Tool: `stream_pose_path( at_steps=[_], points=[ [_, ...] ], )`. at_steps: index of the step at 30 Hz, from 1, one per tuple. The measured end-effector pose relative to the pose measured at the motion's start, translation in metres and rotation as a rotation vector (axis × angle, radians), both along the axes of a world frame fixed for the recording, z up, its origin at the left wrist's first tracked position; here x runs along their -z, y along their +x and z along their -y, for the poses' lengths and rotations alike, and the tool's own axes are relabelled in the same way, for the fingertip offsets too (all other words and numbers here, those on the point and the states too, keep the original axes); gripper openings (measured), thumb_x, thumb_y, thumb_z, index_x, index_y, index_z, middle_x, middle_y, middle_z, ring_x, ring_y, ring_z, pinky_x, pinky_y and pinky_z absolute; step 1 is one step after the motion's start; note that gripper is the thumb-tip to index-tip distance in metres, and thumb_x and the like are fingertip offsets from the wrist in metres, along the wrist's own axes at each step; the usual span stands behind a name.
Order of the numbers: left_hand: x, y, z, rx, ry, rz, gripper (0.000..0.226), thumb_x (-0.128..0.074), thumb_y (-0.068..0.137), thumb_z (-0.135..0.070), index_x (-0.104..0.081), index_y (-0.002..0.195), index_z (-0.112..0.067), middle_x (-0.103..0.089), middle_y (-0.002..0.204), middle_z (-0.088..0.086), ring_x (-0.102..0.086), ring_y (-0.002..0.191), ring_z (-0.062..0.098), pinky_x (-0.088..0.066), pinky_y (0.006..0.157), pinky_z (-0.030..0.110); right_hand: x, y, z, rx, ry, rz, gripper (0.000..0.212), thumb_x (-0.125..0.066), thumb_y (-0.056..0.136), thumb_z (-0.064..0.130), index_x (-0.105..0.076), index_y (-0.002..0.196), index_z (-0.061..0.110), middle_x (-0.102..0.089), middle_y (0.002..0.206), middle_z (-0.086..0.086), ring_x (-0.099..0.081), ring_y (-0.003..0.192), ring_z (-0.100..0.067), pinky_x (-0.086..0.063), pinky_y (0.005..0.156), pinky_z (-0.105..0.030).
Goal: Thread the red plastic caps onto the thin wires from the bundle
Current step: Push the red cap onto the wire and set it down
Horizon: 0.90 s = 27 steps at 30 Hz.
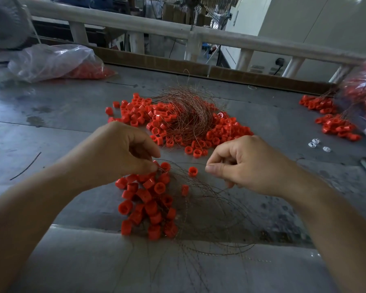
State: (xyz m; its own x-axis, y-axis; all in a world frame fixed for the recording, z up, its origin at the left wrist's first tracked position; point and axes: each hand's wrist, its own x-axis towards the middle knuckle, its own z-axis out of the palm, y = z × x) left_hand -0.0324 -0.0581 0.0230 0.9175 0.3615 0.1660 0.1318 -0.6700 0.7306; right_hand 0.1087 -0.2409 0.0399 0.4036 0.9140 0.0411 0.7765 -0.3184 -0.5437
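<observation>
A tangled bundle of thin copper wires (187, 112) lies on a spread of loose red caps (140, 112) at the table's middle. Nearer me sits a cluster of red caps with wires through them (148, 201), the wires fanning toward the front edge. My left hand (118, 151) pinches a red cap (156, 163) at the top of that cluster. My right hand (241, 163) pinches one thin wire (197, 163) that runs leftward to the left hand's fingertips. A single red cap (192, 171) hangs just below that wire.
A clear plastic bag with red caps (57, 62) lies at the back left. More wired caps (334, 123) and another bag (363, 89) sit at the right. A low cardboard edge (178, 64) and a railing (156, 28) bound the grey table (51, 123) at the back.
</observation>
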Motion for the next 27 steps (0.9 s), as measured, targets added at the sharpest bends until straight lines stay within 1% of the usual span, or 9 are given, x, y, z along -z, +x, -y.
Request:
stream_pose_path(
  at_steps=[4, 7, 8, 10, 12, 16, 20, 24, 27],
  points=[
    [-0.001, 0.003, 0.002, 0.014, 0.0, 0.0, 0.011, -0.078, 0.056, -0.027, -0.069, 0.059, -0.033, -0.066, 0.06, -0.018, -0.059, 0.052, -0.002, -0.044, 0.05, 0.007, 0.001, 0.0, -0.001, -0.007, -0.043, 0.034, 0.017, -0.065, 0.073, 0.044, -0.062, 0.063, 0.03, -0.054, 0.052, 0.031, -0.053, 0.056, 0.009, -0.04, 0.054, -0.008],
    [-0.002, 0.003, 0.003, -0.002, -0.004, 0.045, 0.026, -0.061, 0.047, -0.055, -0.069, 0.066, -0.04, -0.067, 0.065, -0.019, -0.06, 0.058, -0.003, -0.045, 0.056, 0.006, 0.0, -0.001, -0.002, -0.01, -0.054, 0.012, 0.038, -0.054, 0.059, 0.066, -0.062, 0.064, 0.029, -0.053, 0.053, 0.032, -0.05, 0.054, 0.011, -0.037, 0.051, -0.006],
    [-0.002, 0.003, 0.003, -0.036, -0.01, 0.065, 0.026, -0.06, 0.047, -0.055, -0.069, 0.063, -0.036, -0.066, 0.065, -0.02, -0.06, 0.058, -0.005, -0.044, 0.056, 0.005, -0.001, 0.0, -0.002, -0.002, -0.042, -0.004, 0.046, -0.05, 0.052, 0.071, -0.063, 0.065, 0.028, -0.054, 0.052, 0.03, -0.05, 0.052, 0.01, -0.037, 0.049, -0.006],
    [0.0, 0.004, -0.001, -0.107, -0.038, 0.098, 0.006, -0.068, 0.059, -0.041, -0.067, 0.058, -0.035, -0.066, 0.064, -0.022, -0.058, 0.057, -0.008, -0.041, 0.053, 0.001, -0.002, 0.002, -0.001, 0.032, -0.01, -0.023, 0.056, -0.047, 0.047, 0.076, -0.064, 0.065, 0.025, -0.057, 0.052, 0.019, -0.051, 0.049, 0.003, -0.039, 0.045, -0.01],
    [0.003, 0.008, -0.008, -0.183, 0.0, 0.15, 0.018, -0.073, 0.069, -0.023, -0.063, 0.062, -0.037, -0.066, 0.063, -0.021, -0.057, 0.059, -0.011, -0.038, 0.053, -0.002, -0.003, 0.005, 0.001, 0.07, 0.041, -0.013, 0.06, -0.046, 0.048, 0.077, -0.065, 0.065, 0.023, -0.062, 0.057, 0.007, -0.056, 0.05, -0.009, -0.047, 0.046, -0.018],
    [0.013, 0.019, -0.018, -0.326, 0.171, 0.134, 0.013, -0.068, 0.079, -0.012, -0.069, 0.081, -0.025, -0.056, 0.07, -0.022, -0.053, 0.065, -0.005, -0.034, 0.057, 0.005, -0.003, 0.009, 0.001, 0.169, 0.168, -0.026, 0.058, -0.048, 0.053, 0.072, -0.065, 0.065, 0.018, -0.064, 0.057, 0.004, -0.05, 0.04, -0.002, -0.036, 0.036, -0.009],
    [0.026, 0.035, -0.027, -0.331, 0.256, 0.067, 0.023, -0.068, 0.08, -0.012, -0.069, 0.102, -0.016, -0.063, 0.088, -0.004, -0.055, 0.082, 0.011, -0.036, 0.072, 0.021, 0.001, 0.016, 0.0, 0.295, 0.261, -0.04, 0.046, -0.053, 0.061, 0.063, -0.064, 0.063, 0.019, -0.064, 0.058, 0.013, -0.051, 0.042, -0.003, -0.044, 0.044, -0.018],
    [0.037, 0.042, -0.033, -0.293, 0.303, 0.037, 0.025, -0.069, 0.08, -0.021, -0.069, 0.105, -0.019, -0.056, 0.09, -0.004, -0.05, 0.085, 0.011, -0.033, 0.072, 0.024, 0.01, 0.026, -0.002, 0.389, 0.301, -0.001, 0.024, -0.065, 0.078, 0.039, -0.065, 0.064, 0.02, -0.063, 0.054, 0.008, -0.052, 0.044, -0.004, -0.046, 0.05, -0.024],
    [0.041, 0.044, -0.035, -0.281, 0.352, 0.05, 0.022, -0.068, 0.08, -0.025, -0.069, 0.102, -0.022, -0.052, 0.089, -0.005, -0.046, 0.084, 0.011, -0.031, 0.071, 0.026, 0.015, 0.028, -0.005, 0.384, 0.31, 0.024, 0.016, -0.065, 0.082, 0.029, -0.064, 0.067, 0.023, -0.06, 0.053, 0.008, -0.052, 0.046, 0.002, -0.042, 0.047, -0.014]
  ],
)
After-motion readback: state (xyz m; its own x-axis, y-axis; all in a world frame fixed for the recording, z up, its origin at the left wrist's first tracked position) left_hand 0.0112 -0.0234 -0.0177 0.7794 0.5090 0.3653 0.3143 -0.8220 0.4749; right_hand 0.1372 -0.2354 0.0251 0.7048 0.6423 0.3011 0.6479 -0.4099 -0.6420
